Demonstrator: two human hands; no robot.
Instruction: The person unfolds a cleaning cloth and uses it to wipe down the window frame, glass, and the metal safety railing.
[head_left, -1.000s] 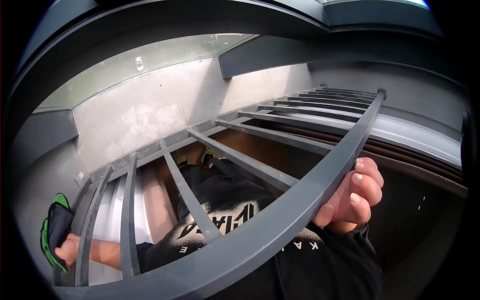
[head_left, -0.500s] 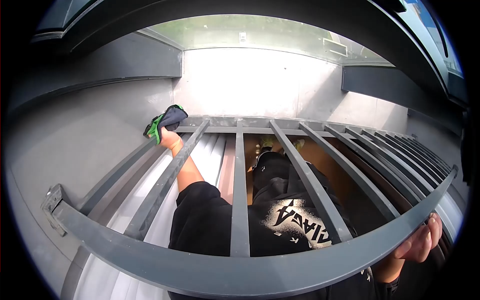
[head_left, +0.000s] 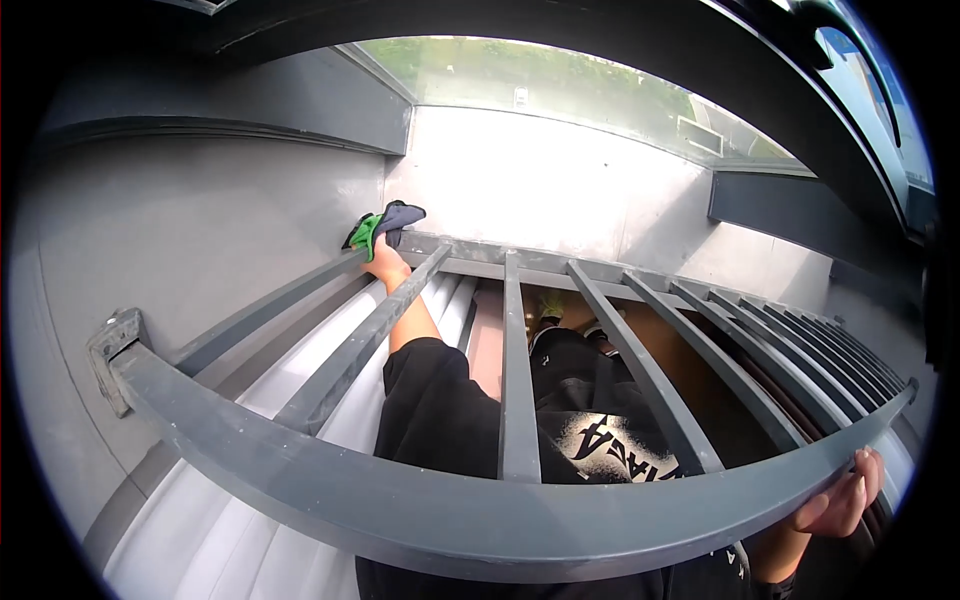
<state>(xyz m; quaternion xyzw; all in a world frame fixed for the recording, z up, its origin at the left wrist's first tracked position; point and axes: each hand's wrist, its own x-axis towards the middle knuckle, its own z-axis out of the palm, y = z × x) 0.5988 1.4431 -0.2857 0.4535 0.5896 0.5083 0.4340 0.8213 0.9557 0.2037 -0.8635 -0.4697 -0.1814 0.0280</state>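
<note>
My left hand [head_left: 388, 262] reaches between the bars of a grey metal railing [head_left: 480, 510]. It is closed around a cloth [head_left: 385, 228], dark grey on one side and bright green on the other. The bunched cloth lies at the far end of the leftmost bar [head_left: 270, 310], by the railing's lower rail [head_left: 480, 258]. At the far right, my right hand [head_left: 845, 497] is curled around the thick top rail, its fingers bent against the edge. The palm side of that grip is partly hidden.
A bracket [head_left: 118, 362] fixes the top rail to the grey wall [head_left: 200, 220] at left. Beyond the bars lies a sunlit ledge [head_left: 520, 180] with glass behind it. White curtain folds [head_left: 230, 530] hang at lower left. A dark window frame [head_left: 560, 60] arches overhead.
The head view has shifted, so the railing sits further right and tilted. The cloth and my left hand have moved slightly right, nearer the second bar. My right hand keeps its hold.
</note>
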